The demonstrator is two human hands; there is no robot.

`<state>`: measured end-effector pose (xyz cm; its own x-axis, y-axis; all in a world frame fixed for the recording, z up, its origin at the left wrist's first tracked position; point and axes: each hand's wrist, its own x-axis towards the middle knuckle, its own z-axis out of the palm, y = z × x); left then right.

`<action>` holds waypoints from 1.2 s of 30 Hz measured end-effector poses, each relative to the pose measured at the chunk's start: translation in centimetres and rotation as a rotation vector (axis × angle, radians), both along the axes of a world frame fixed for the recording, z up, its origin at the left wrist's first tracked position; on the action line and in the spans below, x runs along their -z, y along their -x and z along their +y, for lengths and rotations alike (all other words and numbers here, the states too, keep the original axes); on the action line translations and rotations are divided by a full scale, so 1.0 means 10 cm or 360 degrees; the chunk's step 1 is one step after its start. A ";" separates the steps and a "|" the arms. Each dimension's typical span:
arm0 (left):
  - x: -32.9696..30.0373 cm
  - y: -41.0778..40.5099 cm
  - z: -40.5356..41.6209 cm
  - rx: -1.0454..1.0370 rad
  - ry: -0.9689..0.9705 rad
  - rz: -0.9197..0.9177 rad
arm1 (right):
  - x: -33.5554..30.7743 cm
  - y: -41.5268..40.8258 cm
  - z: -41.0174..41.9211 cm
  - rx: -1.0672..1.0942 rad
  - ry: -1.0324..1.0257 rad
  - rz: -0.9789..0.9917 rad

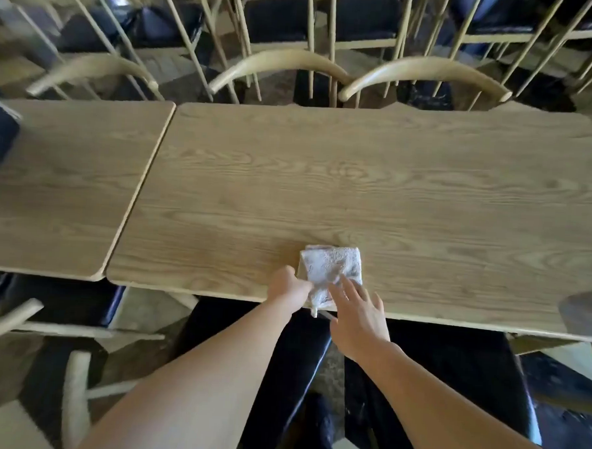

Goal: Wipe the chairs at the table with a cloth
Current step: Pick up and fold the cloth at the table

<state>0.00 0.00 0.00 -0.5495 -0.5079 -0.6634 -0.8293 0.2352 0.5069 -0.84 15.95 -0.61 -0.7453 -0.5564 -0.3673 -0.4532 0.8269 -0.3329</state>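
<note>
**A:** From the head camera, where is the cloth?

**B:** The cloth [329,274] is a folded white pad lying on the bench [358,179], right at the near edge. One corner droops over that edge toward me.

**A:** And your hands?

**B:** My left hand [289,285] is at the cloth's left side, its fingers curled shut and pinching the cloth's near-left edge. My right hand [358,313] lies over the near-right part of the cloth with the fingers [348,287] spread open and flat, the tips touching the fabric. It is not gripping anything.

**A:** What about the chairs?

**B:** Two dark-cushioned chairs sit just under the near edge, below my arms: one chair [264,343] under my left arm, another chair [451,370] under my right. Across the bench, two curved pale wooden backs [422,69] stand pushed up to the far edge, with more rows of the same chairs behind them.

**A:** Anything else?

**B:** A second bench [60,184] butts against the left side of mine, with a narrow seam between them. Both tops are light wood grain.
</note>
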 end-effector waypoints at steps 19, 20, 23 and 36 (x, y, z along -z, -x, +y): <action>0.08 0.08 -0.01 -0.0468 -0.0362 0.0265 | 0.28 0.04 -0.24 0.0048 0.0159 0.0089; 0.05 0.02 -0.03 -0.0501 -0.0380 0.0274 | 0.26 0.01 -0.29 0.0040 0.0171 0.0083; -0.08 -0.23 -0.19 -0.0603 -0.0492 0.0328 | 0.20 -0.13 -0.48 -0.0012 0.0178 0.0102; -0.65 -1.60 -1.49 -0.0959 -0.0705 0.0400 | -0.14 -1.12 -1.73 0.0479 0.0776 -0.0863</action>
<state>15.96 -14.89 6.48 -0.4238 -0.4831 -0.7662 -0.5978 -0.4863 0.6373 10.32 -1.37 0.81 -0.6763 -0.5507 -0.4892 0.0964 0.5923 -0.8000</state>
